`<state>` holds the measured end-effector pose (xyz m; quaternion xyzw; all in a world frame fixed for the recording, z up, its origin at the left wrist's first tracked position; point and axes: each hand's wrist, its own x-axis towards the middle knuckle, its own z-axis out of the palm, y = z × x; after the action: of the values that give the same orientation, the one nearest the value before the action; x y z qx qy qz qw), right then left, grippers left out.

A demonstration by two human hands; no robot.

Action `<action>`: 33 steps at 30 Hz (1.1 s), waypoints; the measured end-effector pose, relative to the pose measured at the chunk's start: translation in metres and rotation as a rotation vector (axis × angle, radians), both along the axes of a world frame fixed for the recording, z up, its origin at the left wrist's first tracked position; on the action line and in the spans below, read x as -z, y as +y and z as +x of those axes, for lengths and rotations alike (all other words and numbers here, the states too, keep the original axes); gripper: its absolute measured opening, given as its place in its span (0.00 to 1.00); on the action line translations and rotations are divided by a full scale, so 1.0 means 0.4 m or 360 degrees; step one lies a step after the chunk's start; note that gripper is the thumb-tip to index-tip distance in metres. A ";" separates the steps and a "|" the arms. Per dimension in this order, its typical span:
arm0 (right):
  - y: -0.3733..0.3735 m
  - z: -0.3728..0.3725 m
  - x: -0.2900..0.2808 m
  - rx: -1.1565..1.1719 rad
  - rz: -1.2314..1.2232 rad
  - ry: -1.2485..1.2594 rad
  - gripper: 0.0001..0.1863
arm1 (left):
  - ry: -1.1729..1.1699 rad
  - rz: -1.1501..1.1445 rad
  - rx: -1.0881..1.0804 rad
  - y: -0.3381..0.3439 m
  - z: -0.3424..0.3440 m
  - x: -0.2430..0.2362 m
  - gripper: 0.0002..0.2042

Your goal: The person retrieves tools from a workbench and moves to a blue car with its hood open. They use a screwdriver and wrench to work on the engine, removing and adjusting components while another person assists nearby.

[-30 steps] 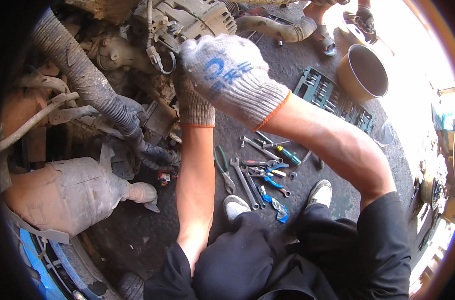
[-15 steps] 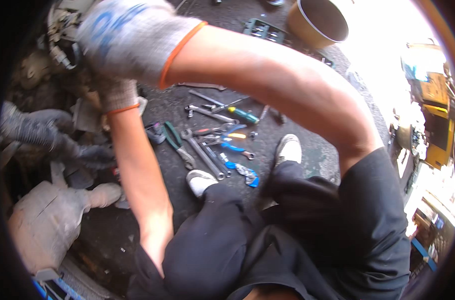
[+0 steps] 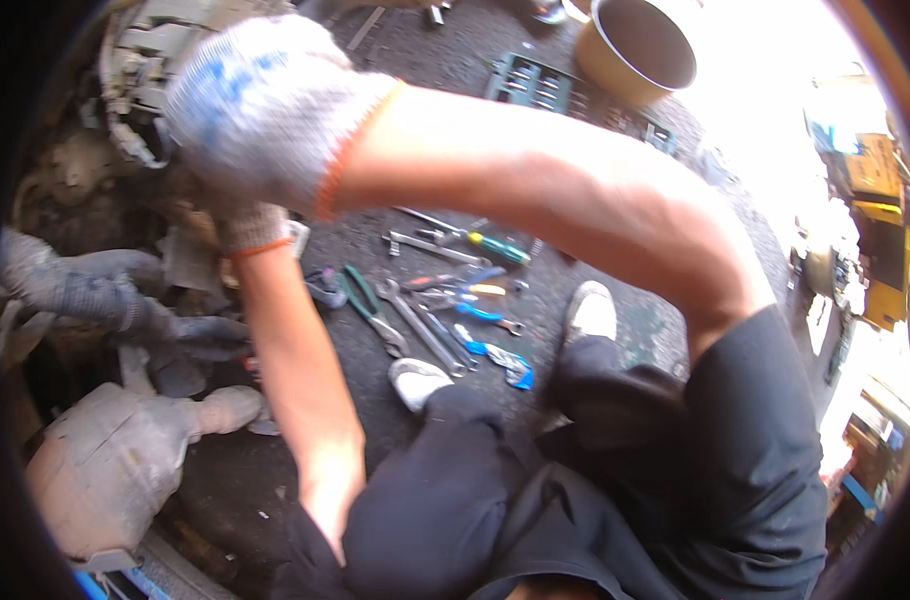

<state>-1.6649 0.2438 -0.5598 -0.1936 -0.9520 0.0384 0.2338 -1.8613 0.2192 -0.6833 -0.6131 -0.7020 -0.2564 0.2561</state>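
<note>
My right hand [image 3: 265, 115], in a whitish knit work glove with blue print and an orange cuff edge, is at the upper left against dirty vehicle parts [image 3: 140, 90]. Its rounded back faces up, blurred by motion, and the fingers look curled over something hidden beneath. Just under it is my left hand [image 3: 253, 228] in a similar glove. Only its cuff and a bit of the knit show; the fingers are covered by the right hand and the parts. A pale flat piece [image 3: 190, 255] sits beside the left cuff.
On the dark floor lie pliers [image 3: 375, 310], wrenches [image 3: 425, 325], a green screwdriver [image 3: 500, 248] and a blue crumpled wrapper [image 3: 505, 365]. Farther off are a socket set [image 3: 535, 85] and a round pot [image 3: 615, 70]. At left are a ridged grey hose-like part [image 3: 75, 290] and a dusty casing [image 3: 115, 470].
My right hand has shifted slightly downward in the picture, staying over the left. The whole view has moved a little, so the floor tools appear lower and farther right.
</note>
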 end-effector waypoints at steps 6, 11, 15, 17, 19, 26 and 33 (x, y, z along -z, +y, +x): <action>0.000 -0.016 -0.002 -0.0013 0.0181 0.0383 0.06 | 0.0218 -0.0109 0.0026 -0.015 0.002 0.019 0.17; 0.009 -0.024 -0.032 -0.0001 -0.0109 0.0226 0.05 | -0.0518 -0.0099 0.0425 -0.002 0.013 -0.010 0.18; -0.022 -0.042 -0.047 0.0100 -0.0192 0.0196 0.07 | -0.1608 0.0020 0.0933 0.003 0.046 -0.034 0.20; -0.023 -0.053 -0.051 0.0271 -0.0165 0.0248 0.10 | -0.1199 0.0090 0.0722 -0.003 0.062 -0.039 0.21; -0.011 -0.047 -0.047 0.0246 -0.0304 0.0134 0.11 | -0.1635 0.0174 0.0848 -0.009 0.071 -0.040 0.20; 0.015 -0.049 -0.019 0.0162 -0.0259 0.0302 0.10 | -0.3658 0.0421 0.1580 -0.004 0.060 -0.018 0.19; -0.020 -0.054 -0.029 0.0233 0.0024 0.0038 0.12 | -0.3964 0.0457 0.1787 0.007 0.049 -0.009 0.18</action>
<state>-1.6865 0.2359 -0.5480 -0.2606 -0.9327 0.0164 0.2487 -1.8417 0.2219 -0.6796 -0.1474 -0.0934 -0.7699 -0.6139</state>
